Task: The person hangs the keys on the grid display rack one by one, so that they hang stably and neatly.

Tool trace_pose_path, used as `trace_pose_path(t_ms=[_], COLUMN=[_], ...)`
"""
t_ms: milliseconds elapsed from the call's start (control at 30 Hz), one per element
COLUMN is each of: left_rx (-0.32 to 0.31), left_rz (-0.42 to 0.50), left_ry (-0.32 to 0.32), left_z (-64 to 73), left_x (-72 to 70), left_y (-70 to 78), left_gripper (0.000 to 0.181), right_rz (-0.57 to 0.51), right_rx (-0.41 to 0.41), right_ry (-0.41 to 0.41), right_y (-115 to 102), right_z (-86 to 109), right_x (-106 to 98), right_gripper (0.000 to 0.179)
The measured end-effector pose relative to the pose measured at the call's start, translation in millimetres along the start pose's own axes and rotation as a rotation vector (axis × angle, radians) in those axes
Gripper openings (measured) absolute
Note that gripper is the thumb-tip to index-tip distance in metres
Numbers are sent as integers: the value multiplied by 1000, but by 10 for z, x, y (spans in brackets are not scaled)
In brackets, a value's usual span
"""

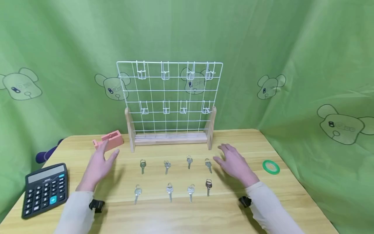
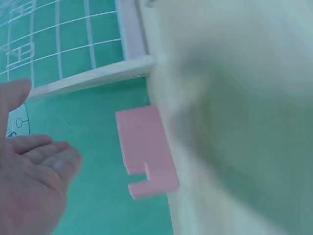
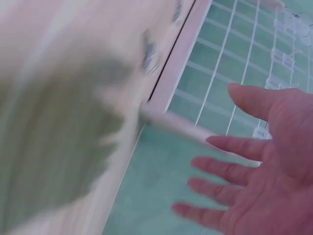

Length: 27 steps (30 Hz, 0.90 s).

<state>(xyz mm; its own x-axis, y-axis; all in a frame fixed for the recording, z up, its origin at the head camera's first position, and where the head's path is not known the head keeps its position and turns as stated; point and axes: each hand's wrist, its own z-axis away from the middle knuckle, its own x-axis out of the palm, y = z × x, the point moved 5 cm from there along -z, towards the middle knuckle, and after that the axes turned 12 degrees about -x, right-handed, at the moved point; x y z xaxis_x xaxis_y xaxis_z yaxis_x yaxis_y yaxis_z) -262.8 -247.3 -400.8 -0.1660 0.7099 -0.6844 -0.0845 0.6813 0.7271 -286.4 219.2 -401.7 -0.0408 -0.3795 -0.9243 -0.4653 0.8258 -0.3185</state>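
Observation:
Above the left side of the table hovers my left hand (image 1: 99,164), fingers spread and nothing in it, in front of a pink tape dispenser (image 1: 114,140). My right hand (image 1: 233,162) is held over the right side, its fingers apart and its palm bare in the right wrist view. Between the hands lie several keys in two rows; the nearest to the right hand is a silver key (image 1: 208,165), with a dark key (image 1: 208,187) below it. Behind them stands a white wire grid rack (image 1: 171,90) on wooden feet, with several white hooks (image 1: 165,74) hung in two rows.
A black calculator (image 1: 45,190) lies at the table's left edge. On the right is a green round disc (image 1: 271,167). A purple object (image 1: 46,155) shows past the left edge of the wooden table (image 1: 163,216). Green curtains (image 1: 239,39) surround the table.

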Motion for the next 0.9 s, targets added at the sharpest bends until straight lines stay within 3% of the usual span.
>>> trace_pose_path(t_ms=[167, 267, 667, 900], left_rx=[36, 30, -62, -92], left_rz=[233, 309, 501, 525], left_ry=[37, 59, 1, -17], left_z=[-265, -406, -771, -903], left_x=[-86, -140, -145, -174], left_y=[156, 183, 339, 434], left_gripper=[61, 57, 58, 62], right_rz=[-136, -176, -319, -400], right_rx=[-77, -122, -240, -266], right_ry=[11, -25, -153, -222], right_y=[-287, -455, -915, -1127], right_z=[-289, -438, -807, -986], right_x=[34, 97, 376, 561], right_gripper=[49, 44, 38, 39])
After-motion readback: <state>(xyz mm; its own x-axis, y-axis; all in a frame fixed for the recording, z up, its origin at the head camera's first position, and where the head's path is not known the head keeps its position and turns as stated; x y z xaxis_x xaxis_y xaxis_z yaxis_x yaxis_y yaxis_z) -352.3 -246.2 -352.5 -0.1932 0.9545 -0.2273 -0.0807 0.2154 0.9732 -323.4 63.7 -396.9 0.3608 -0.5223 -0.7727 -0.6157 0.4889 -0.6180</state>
